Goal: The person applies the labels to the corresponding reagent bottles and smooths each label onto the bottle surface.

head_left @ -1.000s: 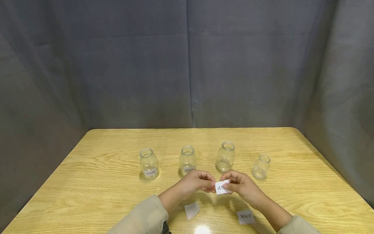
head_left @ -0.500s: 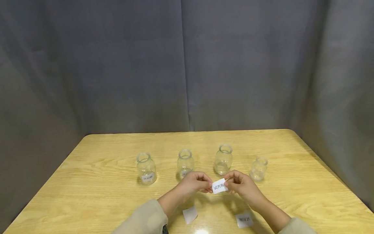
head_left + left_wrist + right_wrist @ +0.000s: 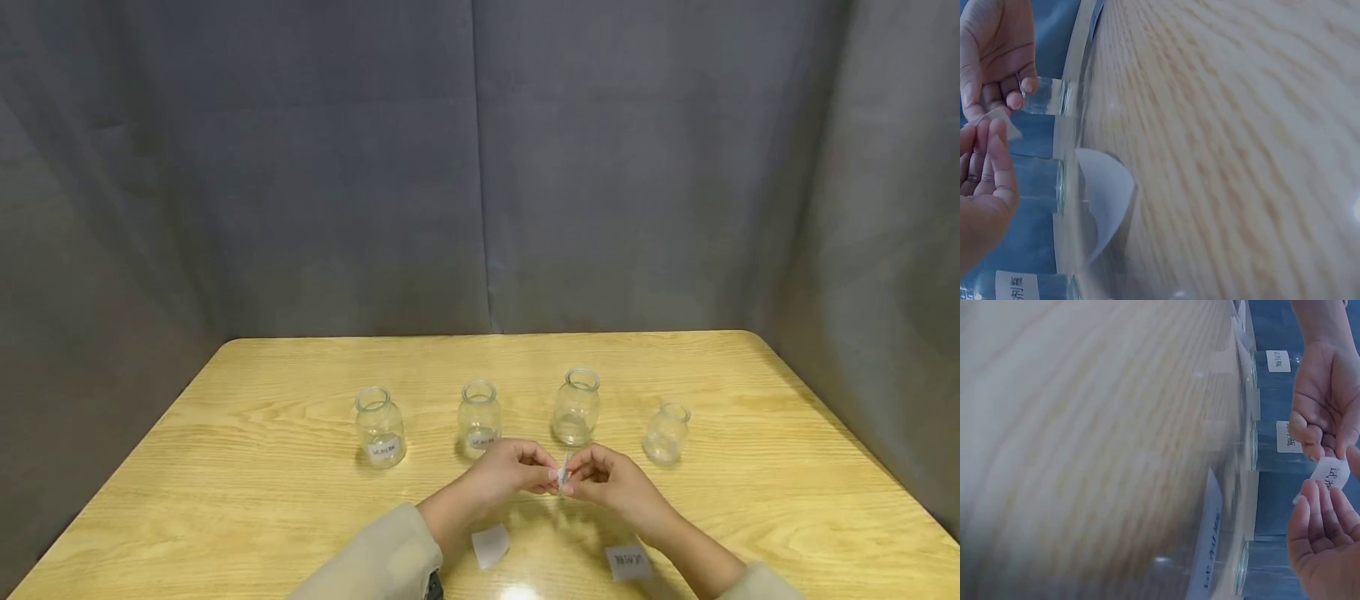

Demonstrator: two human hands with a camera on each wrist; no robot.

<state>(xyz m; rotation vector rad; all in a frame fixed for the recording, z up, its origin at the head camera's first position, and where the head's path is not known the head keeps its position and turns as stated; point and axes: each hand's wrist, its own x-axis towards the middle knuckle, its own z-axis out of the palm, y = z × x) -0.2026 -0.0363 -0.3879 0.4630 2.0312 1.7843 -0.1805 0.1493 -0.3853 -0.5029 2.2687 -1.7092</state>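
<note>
Above the table's middle, my left hand (image 3: 516,471) and right hand (image 3: 611,485) pinch a small white paper label (image 3: 562,477) between them, at fingertips and thumbs. Seen nearly edge-on in the head view, the label (image 3: 1331,472) shows dark written characters in the right wrist view. Behind the hands, two clear glass jars at the left (image 3: 380,433) and centre-left (image 3: 478,419) carry similar written labels. No label shows on a third jar (image 3: 576,408) or on the smaller jar (image 3: 666,433) at the right. Whether the label's backing is attached cannot be told.
A curled blank white paper piece (image 3: 491,547) lies on the wooden table (image 3: 247,500) below my left hand. Another written label (image 3: 629,562) lies below my right forearm. Grey curtain (image 3: 337,167) hangs behind the table.
The label has turned from facing the head camera to nearly edge-on, and my hands have drawn closer together around it. The head view has shifted slightly; the jars stay put.
</note>
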